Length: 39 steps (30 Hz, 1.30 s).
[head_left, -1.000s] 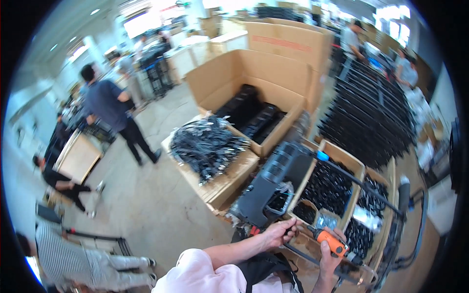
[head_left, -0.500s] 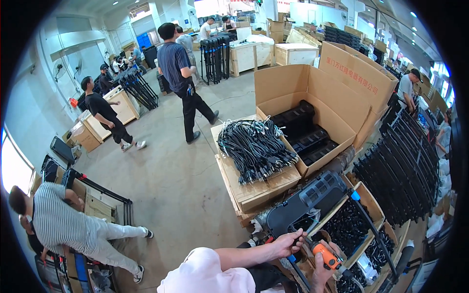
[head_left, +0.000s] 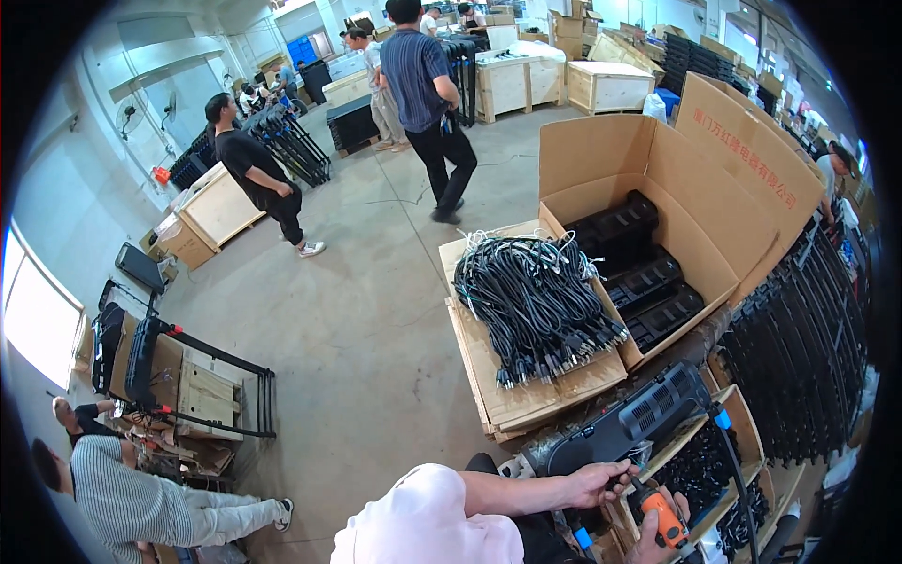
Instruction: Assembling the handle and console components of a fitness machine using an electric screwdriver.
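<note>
My right hand (head_left: 650, 544) is wrapped round an orange power screwdriver (head_left: 665, 519), its dark tip pointing up and to the left. Close by that tip, my left hand (head_left: 601, 482) pinches its fingers together; what sits between them, if anything, is too small to make out. Just beyond both hands lies a long dark-grey plastic housing (head_left: 628, 420) with vent slots. A blue-collared black tube (head_left: 738, 461) runs down to the right of it. Under and beside the driver are wooden bins holding many small black parts (head_left: 691, 475).
Bundled black cables (head_left: 536, 305) lie on a carton beyond the housing. Behind it, an open cardboard box (head_left: 592, 150) holds black moulded parts. Stacked black frames (head_left: 799, 348) stand at right. Several people are about, including one in a striped shirt (head_left: 127, 489) at lower left.
The view has shifted, so the cables, box and my hands appear farther right. Two people beyond have walked on. My right hand still holds the screwdriver, with my left fingers near its tip.
</note>
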Motion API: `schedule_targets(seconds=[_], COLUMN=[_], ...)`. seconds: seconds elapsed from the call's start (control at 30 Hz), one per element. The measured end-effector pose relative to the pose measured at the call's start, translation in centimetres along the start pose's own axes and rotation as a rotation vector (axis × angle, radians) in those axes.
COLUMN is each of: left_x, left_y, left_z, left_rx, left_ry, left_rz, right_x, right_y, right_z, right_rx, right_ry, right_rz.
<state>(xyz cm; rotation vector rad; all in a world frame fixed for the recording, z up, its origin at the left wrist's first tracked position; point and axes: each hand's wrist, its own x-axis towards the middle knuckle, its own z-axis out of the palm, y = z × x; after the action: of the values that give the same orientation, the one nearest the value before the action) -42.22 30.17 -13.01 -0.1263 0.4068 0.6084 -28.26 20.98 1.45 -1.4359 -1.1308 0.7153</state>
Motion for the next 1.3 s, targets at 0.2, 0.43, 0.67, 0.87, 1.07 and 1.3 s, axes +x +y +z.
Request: schedule_targets(seconds=[0.2,0.43,0.67,0.87,1.07,1.3], left_x=[0.6,0.3,0.5,1.1,1.8,1.7], left_y=[2.1,2.3,3.5,5.3,6.1,6.0], left_z=[1.5,1.7,-1.2,-1.6,-1.4,-1.6], left_rx=[0.083,0.14,0.372,0.45,0.39,0.331], left_ry=[0.091,0.136,0.086,0.069,0.193,0.158], left_rz=[0.023,-0.061,0.017,0.065,0.049,0.075], right_x=[2.5,5.4,10.0,13.1,15.1,16.1], right_y=[1.4,2.6,0.0,0.3,1.5,4.2], right_z=[1.9,3.0,4.0,6.2,8.8,10.8], right_rx=[0.055,0.105,0.012,0.022,0.013,-0.009], right_ry=[0.036,0.097,0.053,-0.015,-0.146,-0.211], right_rz=[-0.005,0.069,0.097,0.168,0.219,0.219])
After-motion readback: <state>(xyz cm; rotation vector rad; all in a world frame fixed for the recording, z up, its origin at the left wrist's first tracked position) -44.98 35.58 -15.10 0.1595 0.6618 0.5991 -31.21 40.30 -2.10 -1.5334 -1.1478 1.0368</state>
